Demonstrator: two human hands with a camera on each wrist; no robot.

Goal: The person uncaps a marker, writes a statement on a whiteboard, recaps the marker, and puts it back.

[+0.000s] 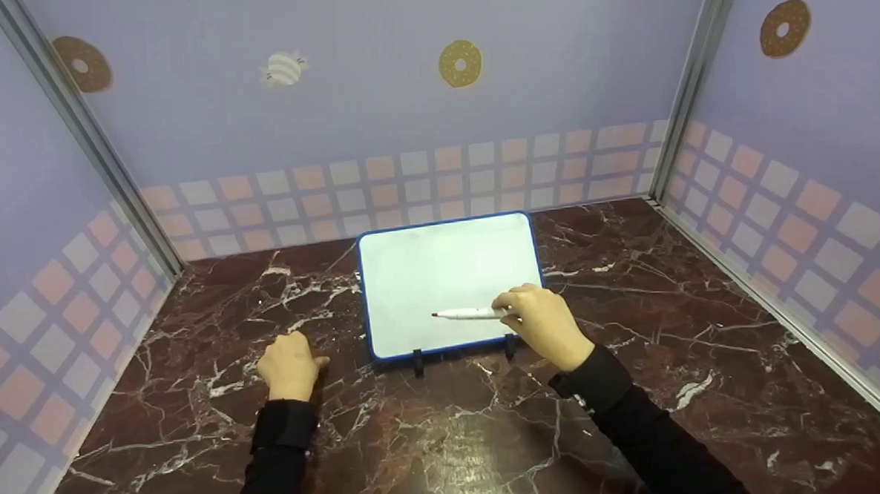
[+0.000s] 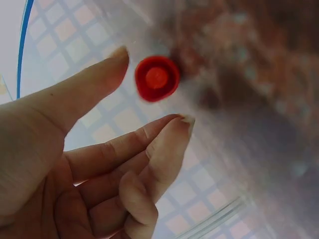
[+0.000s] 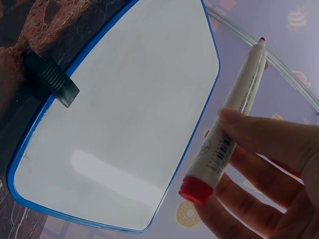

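A white marker (image 1: 467,314) with a bare red tip and a red end plug is pinched between the thumb and fingers of my right hand (image 1: 547,322). In the head view it overlaps the lower part of a blue-framed whiteboard (image 1: 441,276), tip toward the left. My left hand (image 1: 288,363) is low over the table, left of the board. A red marker cap (image 2: 157,78), hollow end toward the camera, appears between the left thumb and forefinger in the left wrist view, with gaps on both sides. The head view hides this cap behind the hand.
The whiteboard leans back on small black stand feet (image 1: 418,362) on a dark red marbled table (image 1: 448,440). Purple panels with printed doughnuts and pink and white squares (image 1: 375,116) enclose the table at the back and both sides, joined by metal corner posts (image 1: 689,87).
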